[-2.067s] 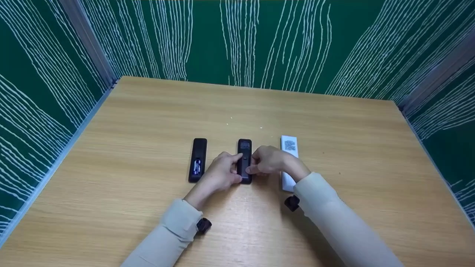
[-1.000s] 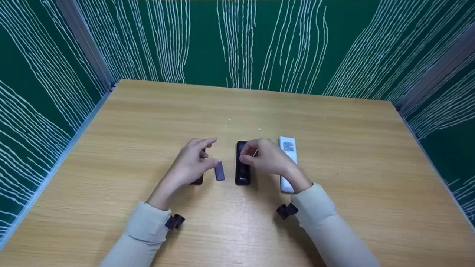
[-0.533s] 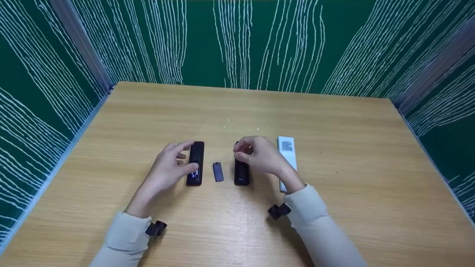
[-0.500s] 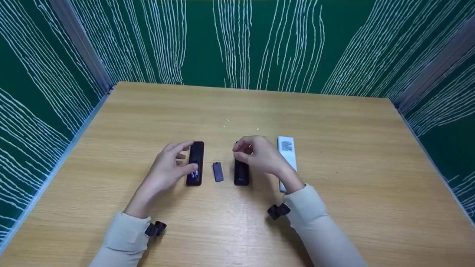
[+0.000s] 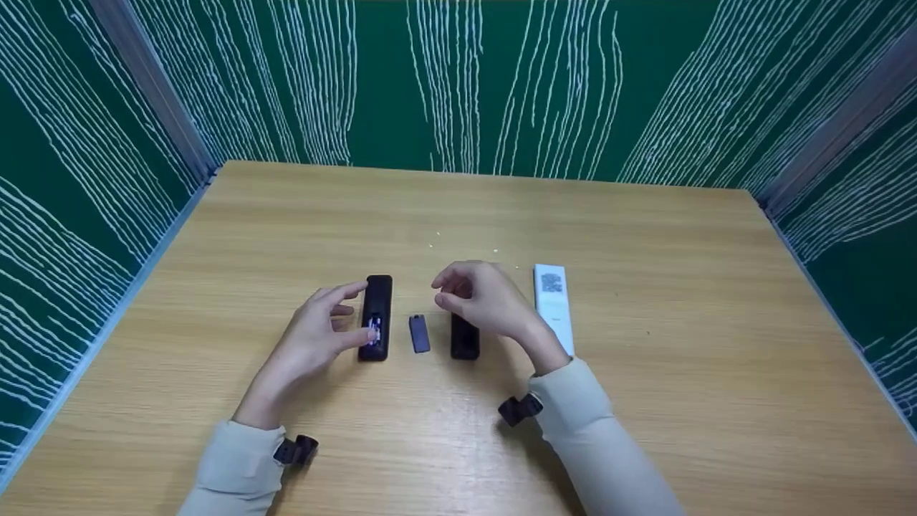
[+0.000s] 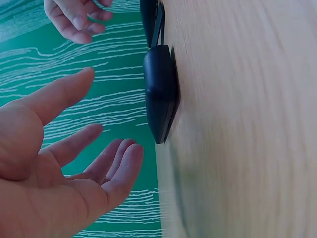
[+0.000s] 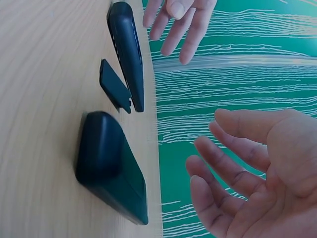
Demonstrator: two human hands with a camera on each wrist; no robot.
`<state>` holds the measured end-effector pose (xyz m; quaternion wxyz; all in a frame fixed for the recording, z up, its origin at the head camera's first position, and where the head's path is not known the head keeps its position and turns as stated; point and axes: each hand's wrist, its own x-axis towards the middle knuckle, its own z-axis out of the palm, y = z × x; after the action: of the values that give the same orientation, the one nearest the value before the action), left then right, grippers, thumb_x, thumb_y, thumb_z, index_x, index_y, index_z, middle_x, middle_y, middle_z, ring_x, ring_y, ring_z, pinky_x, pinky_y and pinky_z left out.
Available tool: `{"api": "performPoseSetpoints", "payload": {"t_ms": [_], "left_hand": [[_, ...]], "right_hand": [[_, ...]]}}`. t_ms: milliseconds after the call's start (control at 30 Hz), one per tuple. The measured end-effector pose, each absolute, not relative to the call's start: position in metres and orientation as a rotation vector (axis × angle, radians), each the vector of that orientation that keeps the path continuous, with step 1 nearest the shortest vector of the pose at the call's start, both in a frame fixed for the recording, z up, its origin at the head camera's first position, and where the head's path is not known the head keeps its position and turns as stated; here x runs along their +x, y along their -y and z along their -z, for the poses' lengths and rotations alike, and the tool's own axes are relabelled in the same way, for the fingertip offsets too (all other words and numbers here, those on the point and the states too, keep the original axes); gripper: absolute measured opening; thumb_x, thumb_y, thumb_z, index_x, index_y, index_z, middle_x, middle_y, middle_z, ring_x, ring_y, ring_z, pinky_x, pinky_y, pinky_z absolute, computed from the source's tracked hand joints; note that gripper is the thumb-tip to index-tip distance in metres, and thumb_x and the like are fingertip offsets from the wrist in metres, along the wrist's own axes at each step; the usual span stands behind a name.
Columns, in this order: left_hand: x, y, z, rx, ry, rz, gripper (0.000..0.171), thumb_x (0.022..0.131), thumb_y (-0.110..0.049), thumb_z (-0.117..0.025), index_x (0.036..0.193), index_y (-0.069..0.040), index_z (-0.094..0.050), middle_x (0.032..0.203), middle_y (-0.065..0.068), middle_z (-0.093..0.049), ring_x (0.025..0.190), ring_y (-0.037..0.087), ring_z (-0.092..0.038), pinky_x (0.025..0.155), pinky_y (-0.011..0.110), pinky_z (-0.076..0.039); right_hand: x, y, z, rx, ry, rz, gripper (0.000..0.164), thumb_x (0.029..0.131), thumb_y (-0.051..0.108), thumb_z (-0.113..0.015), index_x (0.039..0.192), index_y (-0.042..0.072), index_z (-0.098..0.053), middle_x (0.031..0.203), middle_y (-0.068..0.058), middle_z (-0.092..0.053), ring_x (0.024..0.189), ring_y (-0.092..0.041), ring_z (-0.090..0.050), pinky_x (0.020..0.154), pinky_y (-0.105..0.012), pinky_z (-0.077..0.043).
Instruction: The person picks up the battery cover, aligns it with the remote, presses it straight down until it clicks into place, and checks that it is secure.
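Note:
A black remote control (image 5: 377, 317) lies face down on the left, its battery bay uncovered with batteries (image 5: 375, 328) showing. My left hand (image 5: 313, 335) hovers beside it, fingers apart and relaxed; the thumb overlaps the bay in the head view. To the right of that remote, a small dark battery cover (image 5: 419, 334) rests on the table. A second black remote control (image 5: 465, 338) lies beyond the cover, its upper part hidden under my right hand (image 5: 487, 299). In the right wrist view, that hand's fingers (image 7: 233, 173) are loosely bent around nothing, held above the table.
A white remote control (image 5: 551, 301) with a printed patch lies to the right, partly behind the right wrist. Small white crumbs dot the wooden table (image 5: 645, 430). Green walls with white streaks stand around the back and sides.
Both hands were at the middle remote; its cover has come off and lies on the table. My left hand has moved left to the other remote, and my right hand has drifted slightly left.

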<state>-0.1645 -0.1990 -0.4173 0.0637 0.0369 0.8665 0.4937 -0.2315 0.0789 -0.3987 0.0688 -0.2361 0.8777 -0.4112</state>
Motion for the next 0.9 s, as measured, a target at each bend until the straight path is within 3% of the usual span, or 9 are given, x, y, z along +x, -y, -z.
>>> {"api": "performPoseSetpoints", "payload": {"t_ms": [267,667,900], "left_hand": [[-0.166,0.197,0.423,0.051,-2.521,-1.624,0.075,0.092,-0.012,-0.081,0.159,-0.011,-0.048,0.157,0.020,-0.045,0.139,0.044,-0.051,0.116,0.057,-0.044],[-0.170,0.198,0.432,0.014,-2.378,-1.730,0.075,0.093,-0.001,-0.077,0.161,-0.007,-0.045,0.162,0.022,-0.042,0.144,0.044,-0.046,0.121,0.055,-0.038],[-0.167,0.197,0.430,0.006,-2.346,-1.695,0.076,0.094,0.001,-0.075,0.162,-0.005,-0.042,0.161,0.022,-0.043,0.143,0.042,-0.046,0.119,0.052,-0.041]], "right_hand": [[-0.232,-0.070,0.404,-0.702,-2.626,1.237,0.019,0.100,0.017,-0.074,0.116,0.007,-0.076,0.104,-0.002,-0.072,0.084,-0.018,-0.062,0.074,-0.033,-0.053],[-0.233,-0.061,0.412,-0.743,-2.612,1.203,0.020,0.100,0.014,-0.073,0.117,0.004,-0.076,0.107,-0.005,-0.074,0.088,-0.019,-0.069,0.083,-0.036,-0.057],[-0.234,-0.058,0.415,-0.752,-2.618,1.196,0.020,0.099,0.013,-0.073,0.117,0.004,-0.077,0.107,-0.006,-0.074,0.092,-0.023,-0.071,0.083,-0.037,-0.059]]}}
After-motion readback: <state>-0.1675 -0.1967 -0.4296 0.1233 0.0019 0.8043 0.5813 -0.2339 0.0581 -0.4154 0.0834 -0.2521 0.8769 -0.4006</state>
